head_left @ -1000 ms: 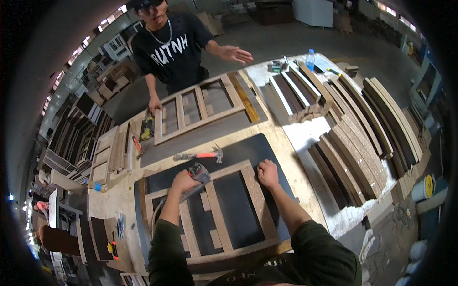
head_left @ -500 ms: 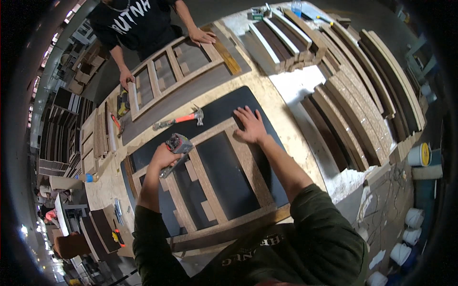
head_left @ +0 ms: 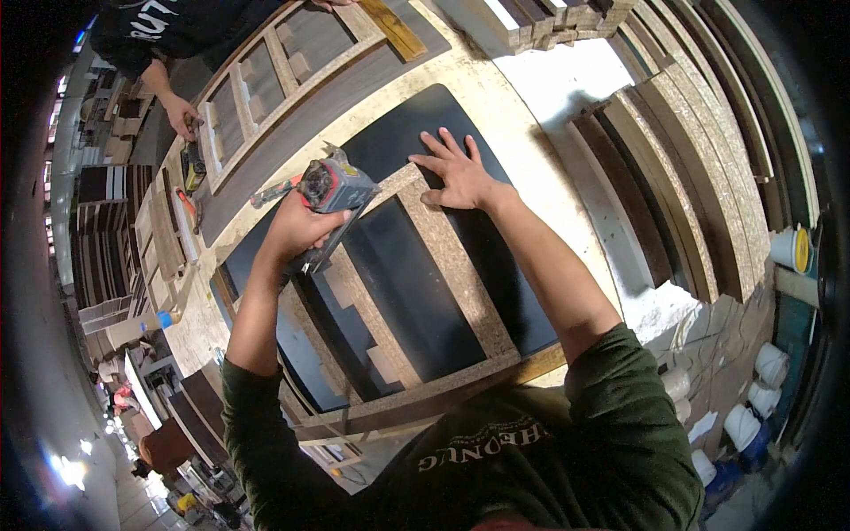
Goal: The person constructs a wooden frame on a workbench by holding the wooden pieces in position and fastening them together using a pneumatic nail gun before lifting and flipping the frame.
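Observation:
My left hand [head_left: 297,230] grips a grey nail gun [head_left: 336,190] and holds it over the top rail of a chipboard frame [head_left: 452,265]. The frame lies on a black mat [head_left: 416,292] on the workbench. Fingers spread, my right hand [head_left: 456,173] presses flat on the frame's upper right corner. A red-handled hammer [head_left: 270,190] lies just behind the nail gun.
Across the bench a person in a black shirt rests a hand [head_left: 181,115] by a second wooden frame [head_left: 283,80]. Stacks of brown-edged boards [head_left: 699,177] fill the right side. Buckets [head_left: 770,363] stand on the floor at right; shelves of panels [head_left: 106,230] stand left.
My head has dropped closer to the frame. My left hand has brought the nail gun up to the frame's top rail. My right hand stays pressed on the corner.

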{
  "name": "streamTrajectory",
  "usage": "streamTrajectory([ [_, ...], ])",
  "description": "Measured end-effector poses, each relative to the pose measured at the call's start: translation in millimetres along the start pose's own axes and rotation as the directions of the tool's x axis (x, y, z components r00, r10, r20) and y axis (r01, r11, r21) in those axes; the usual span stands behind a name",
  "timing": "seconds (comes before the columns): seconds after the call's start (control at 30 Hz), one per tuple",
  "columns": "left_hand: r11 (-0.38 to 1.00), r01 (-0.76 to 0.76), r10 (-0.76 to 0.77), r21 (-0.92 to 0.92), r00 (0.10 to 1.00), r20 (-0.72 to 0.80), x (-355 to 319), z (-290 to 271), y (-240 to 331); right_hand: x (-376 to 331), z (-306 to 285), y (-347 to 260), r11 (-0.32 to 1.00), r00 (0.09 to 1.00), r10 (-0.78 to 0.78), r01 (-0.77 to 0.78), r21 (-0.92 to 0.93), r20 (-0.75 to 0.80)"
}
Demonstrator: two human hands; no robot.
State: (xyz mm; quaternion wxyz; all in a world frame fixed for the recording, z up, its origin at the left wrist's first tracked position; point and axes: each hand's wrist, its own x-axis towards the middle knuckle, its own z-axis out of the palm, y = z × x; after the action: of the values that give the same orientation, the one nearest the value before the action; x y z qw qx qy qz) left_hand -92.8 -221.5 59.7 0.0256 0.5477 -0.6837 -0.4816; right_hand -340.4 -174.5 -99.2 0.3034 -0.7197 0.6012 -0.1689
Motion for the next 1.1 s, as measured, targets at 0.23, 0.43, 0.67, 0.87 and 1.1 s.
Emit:
streamTrajectory([
  [0.23,0.993,0.088,-0.088,0.076,0.996,0.003,27.3,18.5,2.8,-1.0,-3.1,2.4,1.000,1.000,-0.015,0.015,0.025,-0.004],
  [0.43,0.964,0.134,-0.142,0.231,0.990,0.020,39.2,20.4,-1.9,-1.0,-2.4,1.0,0.999,1.000,-0.019,0.020,0.041,-0.020],
  [0.67,0.932,0.098,-0.103,0.349,0.995,-0.004,36.7,23.3,-0.8,-1.4,-5.1,-0.9,0.999,1.000,-0.001,0.001,0.036,0.000],
  [0.87,0.955,-0.005,0.004,0.298,1.000,0.004,34.1,24.2,2.1,-0.7,-5.9,-1.1,1.000,1.000,0.007,-0.008,0.025,0.021],
  [1.1,0.936,-0.079,0.085,0.344,0.996,-0.003,38.9,28.7,12.7,2.2,-6.8,0.9,1.000,1.000,0.008,-0.008,0.017,0.024],
])
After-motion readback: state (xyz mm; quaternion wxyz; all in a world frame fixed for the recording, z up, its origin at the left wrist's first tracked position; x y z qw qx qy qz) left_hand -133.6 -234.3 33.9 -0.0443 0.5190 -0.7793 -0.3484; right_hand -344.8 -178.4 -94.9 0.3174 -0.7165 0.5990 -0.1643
